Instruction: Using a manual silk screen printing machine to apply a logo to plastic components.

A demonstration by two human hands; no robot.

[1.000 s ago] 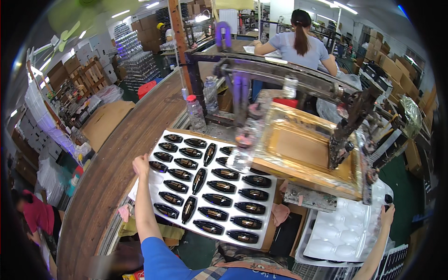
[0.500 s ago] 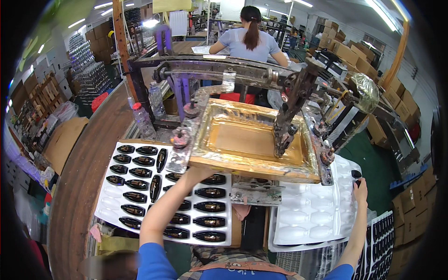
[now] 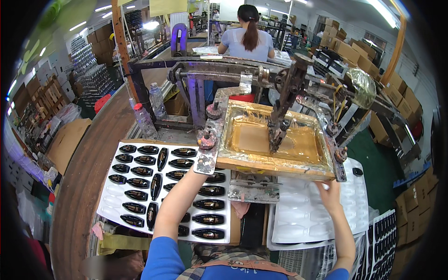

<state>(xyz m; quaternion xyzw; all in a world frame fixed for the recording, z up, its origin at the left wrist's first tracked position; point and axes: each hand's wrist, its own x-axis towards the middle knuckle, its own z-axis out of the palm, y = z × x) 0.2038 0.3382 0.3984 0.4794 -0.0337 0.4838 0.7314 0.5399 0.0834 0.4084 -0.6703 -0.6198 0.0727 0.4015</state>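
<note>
My left hand reaches beneath the left end of a screen-printing frame with gold ink inside; its fingers are hidden. By the frame's lower right edge, my right hand has its fingers apart, with nothing visible in them, over a white moulded tray. One glossy black oval piece sits at that tray's upper right. On the left, another white tray holds several black pieces with gold printing. Below the frame is a grimy metal fixture, and a dark squeegee arm stands inside it.
Plastic bottles stand left of the machine's steel rail. A curved wooden bench runs along the left. A co-worker sits beyond the machine, back turned. Cardboard boxes are stacked at the right.
My left hand has moved from the left tray to beneath the frame. My right hand has let go of the black piece and moved left to the frame's edge.
</note>
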